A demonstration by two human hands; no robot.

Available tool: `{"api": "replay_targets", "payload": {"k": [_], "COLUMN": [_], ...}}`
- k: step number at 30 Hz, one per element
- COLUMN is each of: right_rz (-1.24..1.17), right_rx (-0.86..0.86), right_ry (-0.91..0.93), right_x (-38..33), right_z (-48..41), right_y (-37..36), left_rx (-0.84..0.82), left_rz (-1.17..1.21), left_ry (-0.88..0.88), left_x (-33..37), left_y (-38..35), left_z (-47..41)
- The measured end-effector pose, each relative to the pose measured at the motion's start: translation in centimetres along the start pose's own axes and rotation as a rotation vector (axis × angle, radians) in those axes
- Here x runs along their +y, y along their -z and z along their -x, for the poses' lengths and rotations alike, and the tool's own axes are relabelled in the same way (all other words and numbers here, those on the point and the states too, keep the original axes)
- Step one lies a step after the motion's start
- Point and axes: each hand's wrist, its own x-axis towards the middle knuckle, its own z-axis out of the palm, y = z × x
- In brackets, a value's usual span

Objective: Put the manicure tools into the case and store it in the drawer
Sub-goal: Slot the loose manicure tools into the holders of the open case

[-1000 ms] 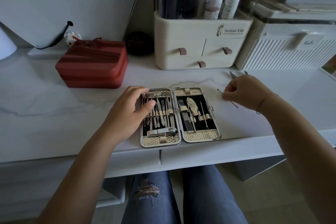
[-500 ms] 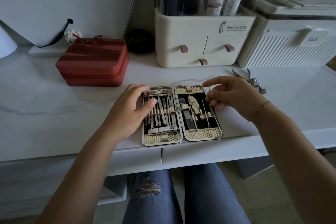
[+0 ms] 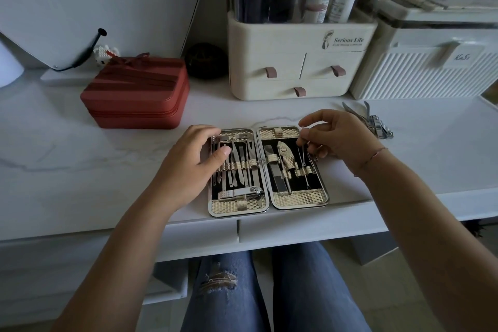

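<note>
An open manicure case (image 3: 299, 198) with a gold quilted lining lies flat at the white desk's front edge, several metal tools strapped in both halves. My left hand (image 3: 188, 167) rests on the case's left half, fingers spread over the tools. My right hand (image 3: 336, 137) hovers over the right half's upper right corner and pinches a thin metal pick (image 3: 303, 153), its lower end reaching down to the elastic strap. Loose nail clippers and nippers (image 3: 373, 121) lie on the desk to the right of that hand.
A red zipped box (image 3: 137, 91) sits at the back left. A cream organizer (image 3: 293, 62) with small drawers and bottles stands behind the case, a white ribbed box (image 3: 420, 73) to its right. Two closed desk drawers (image 3: 296, 229) run below the desk edge, above my knees.
My right hand picked the thin pick up from the desk on the right and carried it left over the case's right half. My left hand stayed on the left half.
</note>
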Motion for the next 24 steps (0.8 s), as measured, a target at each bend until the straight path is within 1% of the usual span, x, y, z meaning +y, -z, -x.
{"api": "replay_targets", "payload": {"k": [8,18,20,24], "right_rz": [0.053,0.065,0.097,0.269], "right_rx": [0.022,0.022,0.027,0.054], "right_ry": [0.042,0.032,0.034,0.038], "right_x": [0.3,0.52,0.52,0.83], "right_z": [-0.15,-0.27,-0.19,0.23], "right_y": [0.27,0.33,0.35,0.51], "left_rx": [0.007,0.013,0.011,0.01], "left_rz": [0.009,0.017,0.015,0.02], "left_ry": [-0.001,0.0,0.0,0.003], "left_x": [-0.08,-0.1,-0.08,-0.05], "left_y": [-0.03,-0.07,-0.07,-0.08], "left_z": [0.02,0.01,0.02,0.04]}}
